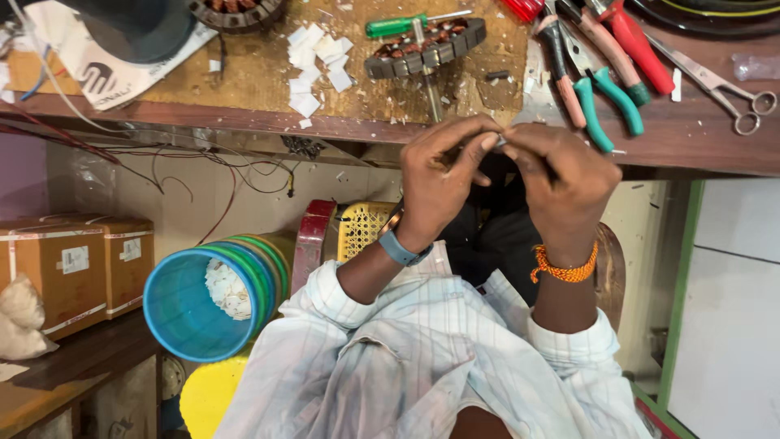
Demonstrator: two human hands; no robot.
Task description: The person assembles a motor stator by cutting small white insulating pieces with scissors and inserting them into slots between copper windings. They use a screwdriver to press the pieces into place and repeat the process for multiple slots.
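Observation:
My left hand and my right hand meet fingertip to fingertip just below the workbench edge. Between the fingers they pinch a small pale piece; what it is I cannot tell. A grey band is on my left wrist and an orange thread on my right. On the bench right above the hands lies a wound motor stator with its shaft pointing toward me. Small white paper slips are scattered to its left.
A green-handled screwdriver, red and teal pliers and scissors lie on the bench. Under it hang loose wires; stacked blue and green tubs, a yellow basket and cardboard boxes stand at the left.

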